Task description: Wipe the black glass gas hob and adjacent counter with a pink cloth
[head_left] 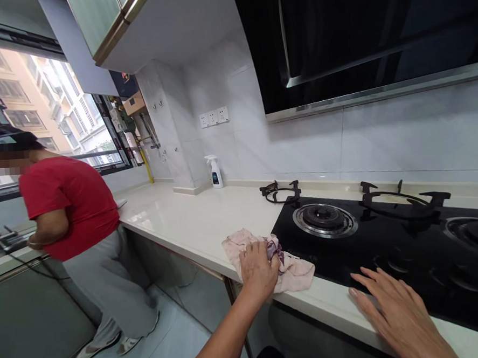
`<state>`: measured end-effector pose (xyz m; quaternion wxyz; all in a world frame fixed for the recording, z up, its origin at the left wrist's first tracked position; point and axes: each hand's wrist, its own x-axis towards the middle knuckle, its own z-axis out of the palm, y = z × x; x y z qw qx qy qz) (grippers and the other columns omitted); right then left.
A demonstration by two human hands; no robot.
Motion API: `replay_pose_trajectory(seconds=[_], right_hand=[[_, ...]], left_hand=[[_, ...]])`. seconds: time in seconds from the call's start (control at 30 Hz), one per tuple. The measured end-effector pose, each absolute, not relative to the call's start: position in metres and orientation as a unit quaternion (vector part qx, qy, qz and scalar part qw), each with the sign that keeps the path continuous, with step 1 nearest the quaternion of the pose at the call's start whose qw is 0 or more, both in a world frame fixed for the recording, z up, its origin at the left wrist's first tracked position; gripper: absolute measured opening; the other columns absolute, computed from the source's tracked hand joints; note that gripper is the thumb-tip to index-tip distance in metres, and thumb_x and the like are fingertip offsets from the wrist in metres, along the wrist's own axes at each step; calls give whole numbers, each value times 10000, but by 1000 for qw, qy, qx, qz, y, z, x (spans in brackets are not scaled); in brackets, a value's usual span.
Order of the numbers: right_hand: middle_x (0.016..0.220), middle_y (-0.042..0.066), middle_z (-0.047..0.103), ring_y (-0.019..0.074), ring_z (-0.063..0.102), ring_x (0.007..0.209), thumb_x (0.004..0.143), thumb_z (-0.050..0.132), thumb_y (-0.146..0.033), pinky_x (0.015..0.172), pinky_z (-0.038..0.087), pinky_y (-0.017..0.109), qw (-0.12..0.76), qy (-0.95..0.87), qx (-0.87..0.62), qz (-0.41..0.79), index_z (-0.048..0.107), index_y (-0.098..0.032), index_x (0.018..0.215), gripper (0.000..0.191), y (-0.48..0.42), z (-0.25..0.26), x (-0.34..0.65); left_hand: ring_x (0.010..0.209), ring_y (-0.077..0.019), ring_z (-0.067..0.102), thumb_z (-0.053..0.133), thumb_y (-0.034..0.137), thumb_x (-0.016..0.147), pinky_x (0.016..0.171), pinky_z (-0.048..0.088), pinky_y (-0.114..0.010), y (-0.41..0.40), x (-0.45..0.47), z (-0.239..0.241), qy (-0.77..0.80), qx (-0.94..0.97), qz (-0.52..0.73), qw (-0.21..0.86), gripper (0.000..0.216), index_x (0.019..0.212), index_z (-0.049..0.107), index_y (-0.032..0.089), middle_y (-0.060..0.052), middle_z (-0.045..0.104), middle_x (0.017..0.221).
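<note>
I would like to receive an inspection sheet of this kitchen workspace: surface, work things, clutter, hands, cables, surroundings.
Surface: pale, shiny counter; black stove set into it.
Work things: pinkish cloth, crumpled, on the counter at the stove's left edge.
Clutter: two pan supports off the burners, toward the wall; white spray bottle by the wall.
Hands: left hand curled on the cloth; right hand open at the stove's front, contact unclear.
Cables: dark cord or hose at far left; which, cannot tell.
Surroundings: person in red shirt at left, window behind; hood above the stove.
</note>
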<state>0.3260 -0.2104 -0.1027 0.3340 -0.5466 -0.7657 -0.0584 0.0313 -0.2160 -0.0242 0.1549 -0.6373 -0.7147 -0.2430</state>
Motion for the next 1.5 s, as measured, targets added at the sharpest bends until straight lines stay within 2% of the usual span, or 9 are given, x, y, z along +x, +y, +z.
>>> replay_pose_trajectory(seconds=[0.3, 1.5], right_hand=[[1365, 78, 636, 333, 464, 1377, 961, 260, -707, 1157, 302, 582, 340, -770, -531, -97, 701, -253, 1229, 687, -217, -98, 325], [1364, 100, 633, 359, 454, 1379, 978, 320, -612, 1140, 316, 598, 345, -775, -521, -97, 688, -242, 1247, 587, -225, -87, 321]], left_hand=[[1123, -291, 534, 566, 341, 928, 939, 384, -448, -218, 55, -23, -692, -667, -242, 136, 302, 1205, 605, 227, -83, 658, 1175], [1133, -288, 527, 546, 376, 945, 923, 381, -422, -220, 57, -20, -692, -666, -246, 130, 299, 1210, 603, 248, -78, 663, 1195]])
